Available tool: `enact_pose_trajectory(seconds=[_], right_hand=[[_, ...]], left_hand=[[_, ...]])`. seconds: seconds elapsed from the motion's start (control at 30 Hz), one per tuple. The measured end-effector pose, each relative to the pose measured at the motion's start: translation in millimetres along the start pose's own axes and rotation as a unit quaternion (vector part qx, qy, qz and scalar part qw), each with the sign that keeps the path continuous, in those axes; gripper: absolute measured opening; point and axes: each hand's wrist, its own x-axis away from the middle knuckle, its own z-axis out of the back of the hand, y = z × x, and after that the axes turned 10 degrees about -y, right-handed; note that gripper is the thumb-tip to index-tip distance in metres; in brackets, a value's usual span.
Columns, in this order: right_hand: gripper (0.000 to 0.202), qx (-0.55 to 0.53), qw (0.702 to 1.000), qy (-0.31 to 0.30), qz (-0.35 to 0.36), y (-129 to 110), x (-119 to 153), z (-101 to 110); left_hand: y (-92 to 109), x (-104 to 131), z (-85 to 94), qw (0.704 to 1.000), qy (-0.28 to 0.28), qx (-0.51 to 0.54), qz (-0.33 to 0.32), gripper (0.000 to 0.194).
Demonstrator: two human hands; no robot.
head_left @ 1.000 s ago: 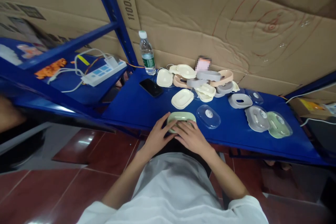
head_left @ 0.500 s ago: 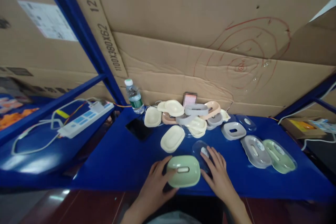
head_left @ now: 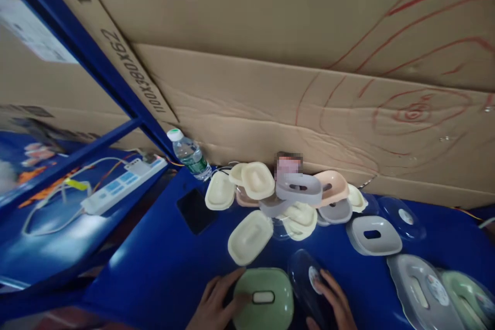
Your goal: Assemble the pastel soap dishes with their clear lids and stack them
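Note:
A green oval plastic dish [head_left: 266, 281] with a slot in its middle lies in front of me; a cream piece shows through the slot. My left hand [head_left: 220, 301] grips its left side, one finger reaching over the top toward the slot. Just right of it is a clear plastic cover [head_left: 301, 273] with a round sticker. My right hand [head_left: 334, 301] is closed around the cover's right side, fingers by the sticker and thumb low near the frame's bottom edge. Beyond the green dish sits a loose cream tray [head_left: 250, 237].
Cream, grey and peach dish parts [head_left: 299, 188] are heaped at the back. A grey dish [head_left: 373, 235] and covered grey [head_left: 419, 289] and green dishes [head_left: 466, 294] stand right. A bottle [head_left: 189, 154], phone [head_left: 195, 210] and power strip [head_left: 124, 185] are left; a cardboard wall [head_left: 247, 87] stands behind.
My view has moved closer and tilted, so everything sits lower and larger. My right hand has closed onto the clear cover, which now looks tilted; my left hand stays on the green dish.

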Motion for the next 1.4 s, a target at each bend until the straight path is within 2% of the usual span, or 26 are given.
enact_pose_trajectory(seconds=[0.07, 0.13, 0.23, 0.37, 0.47, 0.6, 0.9, 1.07, 1.13, 1.27, 1.4], right_hand=[[0.078, -0.035, 0.997, -0.067, 0.007, -9.1, -6.8, 22.1], [0.071, -0.066, 0.985, -0.159, 0.014, -25.5, -17.5, 39.1], [0.069, -0.092, 0.963, -0.237, 0.090, -51.8, -36.9, 45.0], [0.064, -0.052, 0.955, -0.259, 0.138, -76.1, -50.1, 29.9], [0.053, -0.037, 0.954, -0.267, 0.132, -88.4, -49.7, 22.8], [0.050, -0.021, 0.951, -0.282, 0.126, -96.2, -49.5, 22.8], [0.064, 0.038, 0.938, -0.283, 0.198, -88.1, -51.7, 25.3], [0.069, 0.001, 0.941, -0.268, 0.205, -79.8, -57.3, 18.8], [0.069, -0.022, 0.940, -0.273, 0.204, -79.1, -61.4, 18.4], [0.069, -0.060, 0.928, -0.291, 0.226, -69.9, -73.1, 28.0], [0.056, -0.003, 0.934, -0.284, 0.215, -43.3, -86.1, 45.0]], left_hand=[[3.2, -3.5, 4.8, 0.999, -0.002, 0.049, 0.012, 0.081], [6.7, -5.5, 8.7, 0.994, -0.003, 0.105, 0.030, 0.105], [8.7, -7.9, 12.5, 0.981, -0.031, 0.181, 0.058, 0.116], [2.1, -9.7, 14.0, 0.968, -0.058, 0.243, 0.041, 0.113], [-5.6, -8.4, 13.5, 0.963, -0.059, 0.264, 0.007, 0.107], [-13.4, -6.6, 11.0, 0.961, -0.057, 0.267, -0.035, 0.098], [-12.1, -10.6, 20.1, 0.953, -0.077, 0.288, -0.043, 0.087], [-4.0, -13.2, 21.4, 0.964, -0.059, 0.256, -0.023, 0.091], [-2.0, -9.2, 23.5, 0.974, -0.049, 0.219, -0.032, 0.087], [-7.8, 23.0, 35.1, 0.991, -0.028, 0.127, -0.041, 0.068], [-32.9, 75.2, 46.8, 0.994, 0.016, 0.079, 0.076, 0.058]])
